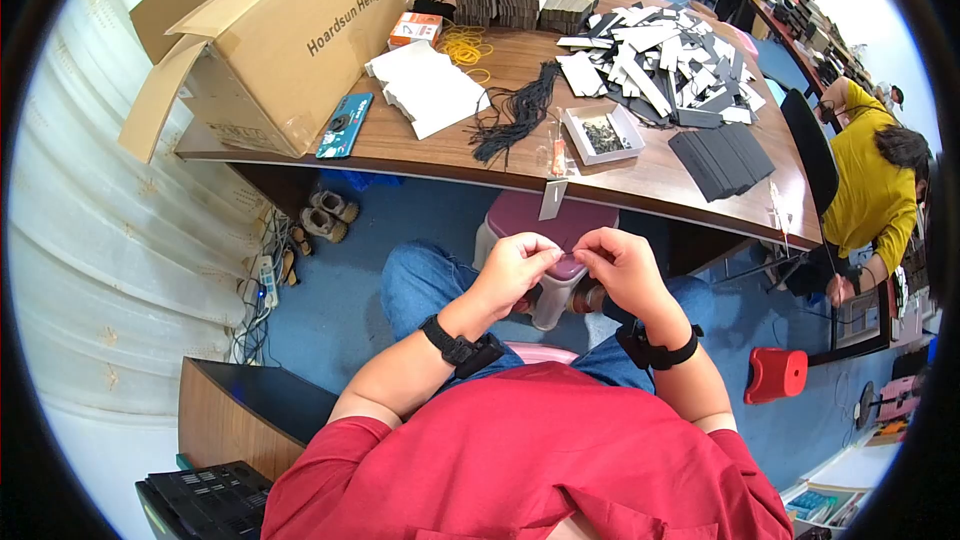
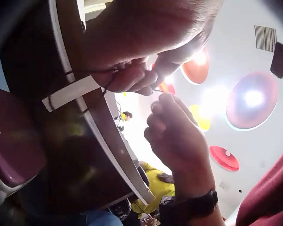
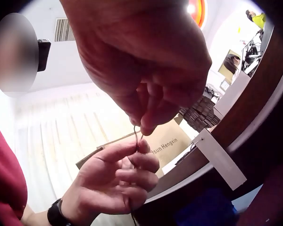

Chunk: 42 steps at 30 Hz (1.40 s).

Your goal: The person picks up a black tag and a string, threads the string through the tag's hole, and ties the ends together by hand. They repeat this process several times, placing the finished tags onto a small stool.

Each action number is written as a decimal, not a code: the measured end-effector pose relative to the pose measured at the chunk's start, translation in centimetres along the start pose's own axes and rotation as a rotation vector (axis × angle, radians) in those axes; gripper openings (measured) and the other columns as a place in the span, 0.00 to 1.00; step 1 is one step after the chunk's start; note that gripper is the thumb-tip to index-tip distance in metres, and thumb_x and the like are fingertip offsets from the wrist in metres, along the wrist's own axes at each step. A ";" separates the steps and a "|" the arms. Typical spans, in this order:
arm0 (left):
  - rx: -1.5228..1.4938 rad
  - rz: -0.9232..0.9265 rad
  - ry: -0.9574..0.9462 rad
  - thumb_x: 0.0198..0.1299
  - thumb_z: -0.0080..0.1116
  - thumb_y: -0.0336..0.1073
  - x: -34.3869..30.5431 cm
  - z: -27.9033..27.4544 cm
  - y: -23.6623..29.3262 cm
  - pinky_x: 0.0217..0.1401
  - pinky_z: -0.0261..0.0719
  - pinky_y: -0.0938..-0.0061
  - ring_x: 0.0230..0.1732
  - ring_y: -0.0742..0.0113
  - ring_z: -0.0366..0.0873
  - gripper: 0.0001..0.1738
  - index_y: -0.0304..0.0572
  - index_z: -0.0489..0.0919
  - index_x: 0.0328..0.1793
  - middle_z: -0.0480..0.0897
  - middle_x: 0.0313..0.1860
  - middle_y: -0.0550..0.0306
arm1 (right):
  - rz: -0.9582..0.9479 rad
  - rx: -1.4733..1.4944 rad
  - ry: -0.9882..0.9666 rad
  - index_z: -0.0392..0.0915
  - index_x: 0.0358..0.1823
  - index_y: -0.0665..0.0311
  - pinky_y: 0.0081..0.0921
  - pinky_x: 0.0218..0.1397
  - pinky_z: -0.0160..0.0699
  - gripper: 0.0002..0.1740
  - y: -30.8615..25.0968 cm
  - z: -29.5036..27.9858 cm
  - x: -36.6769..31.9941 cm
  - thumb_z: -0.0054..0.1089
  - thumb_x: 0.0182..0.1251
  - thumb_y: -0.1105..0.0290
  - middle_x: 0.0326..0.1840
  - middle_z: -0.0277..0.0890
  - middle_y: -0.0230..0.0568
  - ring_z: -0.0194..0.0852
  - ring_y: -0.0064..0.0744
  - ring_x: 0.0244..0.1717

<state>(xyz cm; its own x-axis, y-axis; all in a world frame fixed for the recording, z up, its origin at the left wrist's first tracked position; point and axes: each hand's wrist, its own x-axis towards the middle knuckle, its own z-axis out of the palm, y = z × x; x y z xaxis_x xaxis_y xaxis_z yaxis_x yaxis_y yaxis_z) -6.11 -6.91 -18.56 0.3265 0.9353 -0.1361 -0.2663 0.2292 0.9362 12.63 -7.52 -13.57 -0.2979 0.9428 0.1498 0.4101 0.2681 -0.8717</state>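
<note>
Both hands meet above the lap, in front of the table edge. The left hand (image 1: pixel 518 270) pinches a thin dark cord (image 3: pixel 136 136) between thumb and fingertips. Close beside it the right hand (image 1: pixel 624 268) pinches the same cord, a short stretch of it showing between the fingertips. In the left wrist view the right hand (image 2: pixel 177 136) faces the left hand (image 2: pixel 146 42), fingers curled in. A light rectangular tag (image 1: pixel 552 198) hangs at the table edge beyond the hands, with dark cord near it in the left wrist view.
On the table (image 1: pixel 400 162) are a cardboard box (image 1: pixel 300 50), white sheets (image 1: pixel 428 90), black cords (image 1: pixel 520 110), a small tray of little parts (image 1: pixel 604 134), dark blocks (image 1: pixel 720 160) and a heap of black and white pieces (image 1: pixel 650 60). A pink stool (image 1: pixel 540 215) stands below.
</note>
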 end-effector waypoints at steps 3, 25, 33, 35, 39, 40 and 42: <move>-0.111 0.050 0.078 0.63 0.56 0.32 1.2 -1.2 -1.2 0.34 0.74 0.83 0.30 0.77 0.75 0.06 0.36 0.79 0.40 0.80 0.31 0.60 | -0.094 -0.017 -0.130 0.79 0.33 0.67 0.24 0.33 0.74 0.04 -0.8 -0.5 -0.4 0.63 0.56 0.76 0.27 0.78 0.40 0.77 0.29 0.28; 0.054 0.036 0.034 0.63 0.57 0.33 0.3 0.4 -0.5 0.20 0.58 0.87 0.20 0.84 0.64 0.06 0.37 0.79 0.39 0.79 0.28 0.63 | -0.227 -0.358 0.175 0.81 0.31 0.63 0.27 0.33 0.78 0.05 0.2 1.4 0.7 0.65 0.51 0.74 0.29 0.80 0.42 0.81 0.40 0.30; 0.051 0.051 0.007 0.62 0.57 0.31 0.8 -0.3 -1.3 0.35 0.70 0.84 0.30 0.78 0.72 0.06 0.36 0.79 0.38 0.78 0.28 0.63 | -0.157 -0.329 0.115 0.79 0.45 0.57 0.27 0.33 0.78 0.16 -0.4 0.0 0.4 0.66 0.52 0.71 0.34 0.79 0.38 0.79 0.33 0.31; 0.066 0.071 0.008 0.62 0.57 0.31 0.9 -0.2 -1.4 0.34 0.70 0.84 0.30 0.79 0.72 0.05 0.36 0.79 0.39 0.79 0.29 0.63 | -0.168 -0.329 0.065 0.78 0.48 0.57 0.27 0.33 0.78 0.19 -0.9 -0.3 0.2 0.66 0.51 0.71 0.36 0.79 0.38 0.79 0.34 0.31; 0.200 0.092 0.054 0.62 0.57 0.30 0.7 0.3 -1.2 0.35 0.71 0.84 0.30 0.79 0.73 0.05 0.35 0.79 0.38 0.79 0.29 0.62 | -0.198 -0.364 0.057 0.79 0.47 0.57 0.30 0.35 0.78 0.17 -0.8 0.1 0.3 0.65 0.52 0.69 0.38 0.80 0.40 0.80 0.40 0.34; 0.220 0.116 0.055 0.62 0.57 0.30 0.7 0.4 -1.2 0.35 0.72 0.84 0.31 0.79 0.73 0.05 0.34 0.79 0.38 0.79 0.30 0.62 | -0.212 -0.390 0.069 0.80 0.45 0.57 0.31 0.36 0.79 0.16 -0.5 0.3 0.4 0.64 0.53 0.68 0.37 0.80 0.40 0.80 0.41 0.35; 0.251 0.139 0.061 0.62 0.57 0.29 0.7 0.3 -1.3 0.35 0.72 0.84 0.31 0.79 0.73 0.05 0.34 0.79 0.38 0.80 0.30 0.62 | -0.211 -0.414 0.065 0.81 0.42 0.58 0.33 0.38 0.79 0.12 0.2 0.4 0.6 0.62 0.55 0.68 0.36 0.80 0.42 0.80 0.44 0.36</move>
<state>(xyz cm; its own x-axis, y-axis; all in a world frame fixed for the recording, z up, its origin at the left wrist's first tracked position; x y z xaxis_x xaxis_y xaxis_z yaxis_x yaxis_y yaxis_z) -5.25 -6.64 -19.75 0.2450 0.9694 -0.0132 -0.0693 0.0311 0.9971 12.14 -6.97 -13.82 -0.3628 0.8662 0.3437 0.6598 0.4992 -0.5617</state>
